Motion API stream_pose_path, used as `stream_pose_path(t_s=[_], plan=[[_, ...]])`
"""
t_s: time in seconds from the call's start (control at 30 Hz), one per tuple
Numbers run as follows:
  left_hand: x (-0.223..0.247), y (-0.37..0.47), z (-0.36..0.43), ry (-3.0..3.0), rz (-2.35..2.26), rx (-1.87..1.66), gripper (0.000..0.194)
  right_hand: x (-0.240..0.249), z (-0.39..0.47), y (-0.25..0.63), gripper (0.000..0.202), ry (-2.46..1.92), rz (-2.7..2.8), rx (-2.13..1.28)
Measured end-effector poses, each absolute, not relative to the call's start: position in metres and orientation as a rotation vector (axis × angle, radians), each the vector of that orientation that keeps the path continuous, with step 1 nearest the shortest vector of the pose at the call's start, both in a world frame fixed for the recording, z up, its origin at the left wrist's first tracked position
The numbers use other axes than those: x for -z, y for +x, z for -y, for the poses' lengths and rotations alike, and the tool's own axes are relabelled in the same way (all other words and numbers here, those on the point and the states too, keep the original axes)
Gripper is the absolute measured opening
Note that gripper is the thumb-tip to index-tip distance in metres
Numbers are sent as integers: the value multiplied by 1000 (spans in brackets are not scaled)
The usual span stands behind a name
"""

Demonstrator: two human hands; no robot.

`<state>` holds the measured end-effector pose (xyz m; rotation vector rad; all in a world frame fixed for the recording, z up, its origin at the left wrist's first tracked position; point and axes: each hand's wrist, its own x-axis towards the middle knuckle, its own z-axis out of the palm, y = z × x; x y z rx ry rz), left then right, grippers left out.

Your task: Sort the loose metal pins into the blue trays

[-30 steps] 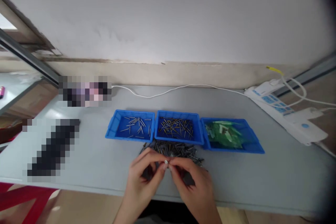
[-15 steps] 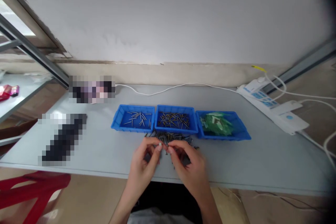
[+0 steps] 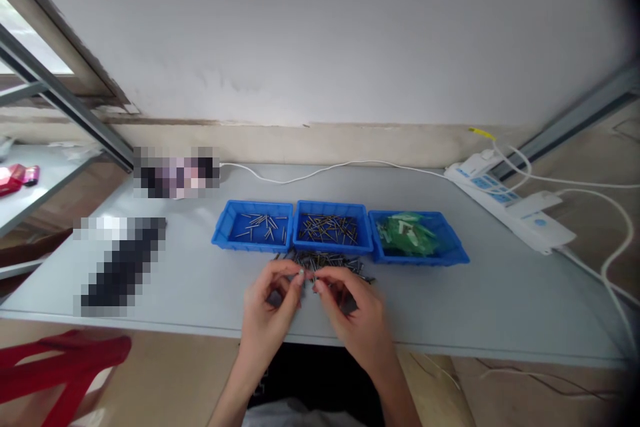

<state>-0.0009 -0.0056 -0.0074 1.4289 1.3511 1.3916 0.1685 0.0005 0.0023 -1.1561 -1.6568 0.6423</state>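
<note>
My left hand [image 3: 273, 300] pinches a small screw-like piece [image 3: 301, 273] with a pale, round end between thumb and forefinger. Close beside it, my right hand [image 3: 353, 307] holds a thin screw [image 3: 315, 282] in its fingertips, mostly covered by them. Both hands are above the near side of a loose heap of dark screws [image 3: 335, 261] and partly hide it. Behind the heap stand three blue bins in a row. Silver pins or screws lie in the left bin [image 3: 219, 235], and dark, brassy ones in the middle bin [image 3: 370, 240]. The right bin [image 3: 453, 255] contains a green bag [image 3: 413, 237].
A white power strip [image 3: 520, 213] with plugs and cables lies at the right of the grey table [image 3: 450, 313]. One white cable [image 3: 325, 169] runs along the back. Blurred-out items [image 3: 123, 267] lie at left. A red stool [image 3: 65, 367] stands at lower left.
The camera view has shifted slightly. Both hands remain together over the near side of the heap, still pinching, with the fingertips turned a little.
</note>
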Motion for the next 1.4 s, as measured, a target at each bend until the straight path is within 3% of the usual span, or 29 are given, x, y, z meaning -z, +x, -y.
stream_pose_path(t_s=[0.23, 0.43, 0.57, 0.77, 1.0, 1.23, 1.4], plan=[[-17, -25, -7, 1529, -1958, -1798, 13, 5, 0, 167, 11, -1171, 1708, -509], [-25, -41, -29, 1723, -2134, -1638, 27, 12, -5, 164, 14, -1198, 1937, -261], [-12, -29, -13, 1783, -2001, -1709, 15, 12, -5, 160, 22, -1268, 2016, -74], [-1, -22, -2, 2101, -1662, -1359, 17, 12, -6, 158, 31, -1359, 2018, -53], [-6, -23, -8, 2146, -1624, -1246, 19, 11, -6, 157, 32, -1388, 1982, -36], [-8, -22, -6, 2186, -1561, -1270, 16, 7, -6, 158, 20, -1337, 1928, -52], [-5, -22, -9, 2470, -1295, -1121, 31, 8, -3, 162, 9, -1244, 1845, -157]])
